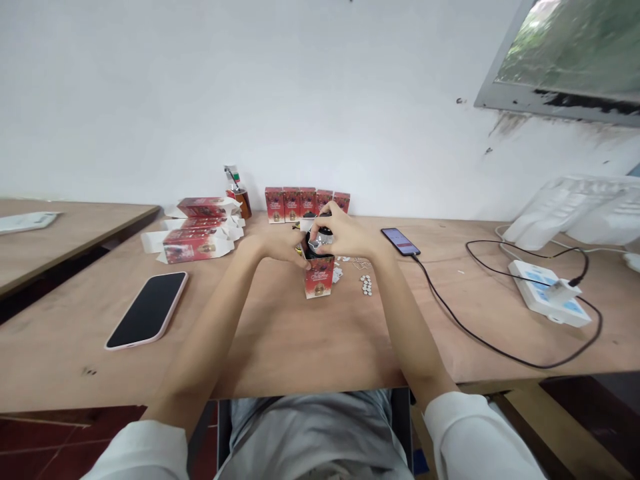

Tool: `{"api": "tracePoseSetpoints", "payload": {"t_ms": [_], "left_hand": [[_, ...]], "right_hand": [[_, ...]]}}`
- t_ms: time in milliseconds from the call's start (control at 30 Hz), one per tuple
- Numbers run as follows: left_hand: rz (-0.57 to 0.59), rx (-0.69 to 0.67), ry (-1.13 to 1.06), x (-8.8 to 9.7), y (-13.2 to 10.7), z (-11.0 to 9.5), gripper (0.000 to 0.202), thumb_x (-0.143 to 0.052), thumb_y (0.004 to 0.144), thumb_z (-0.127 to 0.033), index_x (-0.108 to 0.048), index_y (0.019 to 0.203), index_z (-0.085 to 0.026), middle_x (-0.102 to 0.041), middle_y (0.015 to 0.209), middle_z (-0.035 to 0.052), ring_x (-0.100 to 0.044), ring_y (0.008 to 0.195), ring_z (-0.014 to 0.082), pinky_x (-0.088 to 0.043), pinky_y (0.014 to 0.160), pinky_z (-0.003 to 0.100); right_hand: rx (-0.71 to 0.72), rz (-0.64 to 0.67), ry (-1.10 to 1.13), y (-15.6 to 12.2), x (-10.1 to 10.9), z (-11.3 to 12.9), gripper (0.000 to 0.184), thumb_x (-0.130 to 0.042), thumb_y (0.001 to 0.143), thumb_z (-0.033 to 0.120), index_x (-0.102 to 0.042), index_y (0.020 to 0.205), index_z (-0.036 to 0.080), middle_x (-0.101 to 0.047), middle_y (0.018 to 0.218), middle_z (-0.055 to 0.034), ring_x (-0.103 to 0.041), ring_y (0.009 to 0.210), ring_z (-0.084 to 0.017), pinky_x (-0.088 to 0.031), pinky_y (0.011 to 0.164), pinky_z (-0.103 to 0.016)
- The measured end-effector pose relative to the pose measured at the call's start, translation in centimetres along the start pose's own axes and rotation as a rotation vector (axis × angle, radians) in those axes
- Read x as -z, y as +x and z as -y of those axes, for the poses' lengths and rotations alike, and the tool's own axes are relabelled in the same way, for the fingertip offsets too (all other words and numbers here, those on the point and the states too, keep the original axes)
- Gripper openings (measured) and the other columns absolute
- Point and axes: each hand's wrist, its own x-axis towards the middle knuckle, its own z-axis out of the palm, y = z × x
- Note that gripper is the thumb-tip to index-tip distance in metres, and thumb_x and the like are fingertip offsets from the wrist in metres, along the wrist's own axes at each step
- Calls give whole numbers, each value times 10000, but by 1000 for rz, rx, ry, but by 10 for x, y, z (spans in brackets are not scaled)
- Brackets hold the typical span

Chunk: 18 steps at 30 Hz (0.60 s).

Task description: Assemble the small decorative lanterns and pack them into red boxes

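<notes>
A small red printed carton (319, 279) stands upright on the table in front of me, its top flaps open. My left hand (286, 247) is closed on the carton's left side. Over the opening, my right hand (344, 231) pinches a shiny, clear rounded piece (323, 240) with black around it. How far that piece sits inside the carton I cannot tell. Just right of the carton lie small white round pieces (367, 285) and some thin strings or chains (361, 264). Small white scraps (337, 273) are partly hidden behind the carton.
Several closed red cartons (300, 203) line the wall. Open cartons (197, 243) are piled at left, near an amber bottle (243, 200). A large phone (149, 310) lies front left. Another phone (400, 241) trails a black cable to a power strip (547, 293). White packages (575, 210) stand far right.
</notes>
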Motion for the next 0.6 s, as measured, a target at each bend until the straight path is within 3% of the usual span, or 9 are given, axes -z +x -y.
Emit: {"api": "tracePoseSetpoints", "payload": {"t_ms": [333,600], "left_hand": [[38,47,67,1,1,-3,494,-609,633,-541,-631,942,-156,-672,862,61,-619,791,222,-411,652,253],[27,34,48,-1,3,0,394,-609,644,-489,-646,869,-168,-675,822,41,-617,758,202,-401,635,247]], "right_hand": [[-36,18,-82,2,-1,4,238,-741,652,140,-586,827,182,-390,1009,-27,-462,835,-140,-358,705,-258],[-51,82,-173,5,-7,-6,344,-749,664,205,-575,961,218,-443,970,-27,-485,850,-168,-337,677,-243]]}}
